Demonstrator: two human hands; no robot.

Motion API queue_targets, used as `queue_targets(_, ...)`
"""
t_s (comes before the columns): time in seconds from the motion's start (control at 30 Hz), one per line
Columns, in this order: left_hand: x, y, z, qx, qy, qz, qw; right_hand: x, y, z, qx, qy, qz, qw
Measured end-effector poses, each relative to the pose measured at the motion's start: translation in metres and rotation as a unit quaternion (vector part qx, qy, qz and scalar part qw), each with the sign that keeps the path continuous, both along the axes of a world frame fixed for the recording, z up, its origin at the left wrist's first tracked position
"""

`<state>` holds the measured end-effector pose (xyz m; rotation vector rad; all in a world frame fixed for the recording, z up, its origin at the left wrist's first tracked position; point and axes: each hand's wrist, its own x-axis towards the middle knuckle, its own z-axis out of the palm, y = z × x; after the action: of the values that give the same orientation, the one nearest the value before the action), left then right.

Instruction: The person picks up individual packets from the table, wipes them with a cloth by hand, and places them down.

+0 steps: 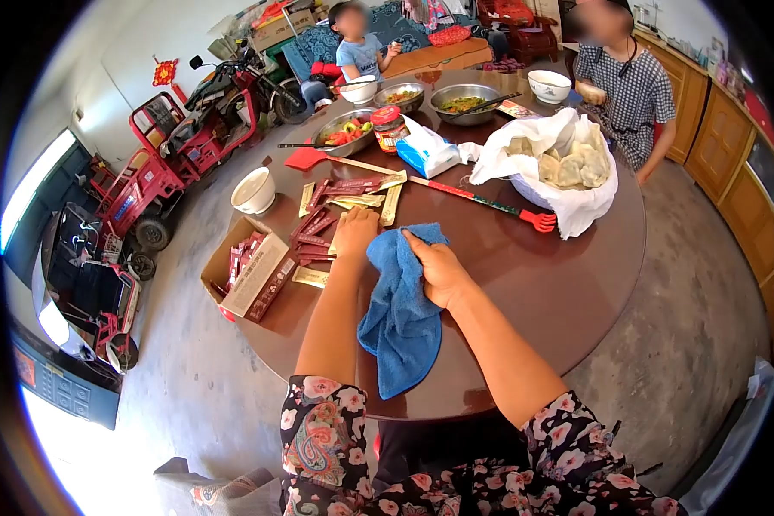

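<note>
My right hand (441,268) grips a blue cloth (402,322), which hangs bunched from the hand over the front of the brown round table (525,292). Its thumb lies on top of the cloth. My left hand (355,232) rests palm down at the near edge of a pile of stick sachets (353,187), some dark red, some gold, its fingers reaching forward and touching them. Under the hand, the fingertips are partly hidden. Left of it, an open carton (254,273) holds more dark red sachets.
Behind the sachets lie a red-ended stick (482,199), a red-lidded jar (389,129) and a tissue pack (427,150). A cloth-lined basket of dumplings (576,163) stands right, a white bowl (254,191) left. Food bowls (464,103) and two seated people are at the far side.
</note>
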<state>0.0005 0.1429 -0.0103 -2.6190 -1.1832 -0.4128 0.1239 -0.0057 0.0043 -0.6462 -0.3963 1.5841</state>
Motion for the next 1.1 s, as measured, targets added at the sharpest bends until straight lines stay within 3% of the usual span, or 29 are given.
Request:
queue_targets(0.1,-0.005,-0.014,0.004,-0.028,-0.001,0.025,0.999,-0.002,-0.004,0.003,0.013,0.013,-0.004,1.0)
queue_targets(0.3,-0.02,-0.023,-0.005,0.036,-0.029,0.043,0.998,0.001,0.0,-0.001,0.013,0.0,-0.014,1.0)
queue_targets(0.47,-0.023,-0.039,0.006,0.042,-0.19,0.027,0.981,0.004,0.0,-0.001,0.003,-0.007,-0.027,1.0)
queue_targets(0.57,-0.016,-0.055,0.023,0.08,-0.359,0.013,0.93,0.007,0.005,-0.006,-0.017,-0.015,-0.041,0.999)
queue_targets(0.63,-0.007,-0.086,0.038,-0.143,-0.543,0.031,0.827,0.007,0.001,-0.001,-0.002,-0.033,-0.069,0.997)
queue_targets(0.77,-0.001,-0.126,0.028,-0.292,-0.662,0.006,0.69,0.007,0.0,0.001,0.001,-0.084,-0.061,0.995)
queue_targets(0.93,-0.011,-0.136,0.021,-0.296,-0.702,-0.011,0.648,-0.004,-0.002,0.004,0.052,-0.113,-0.065,0.99)
queue_targets(1.03,-0.015,-0.137,0.016,-0.29,-0.686,-0.039,0.667,-0.006,-0.003,0.002,0.068,-0.122,-0.069,0.988)
queue_targets(1.1,-0.014,-0.138,0.015,-0.278,-0.705,-0.046,0.65,0.005,0.01,-0.02,0.079,-0.152,-0.04,0.984)
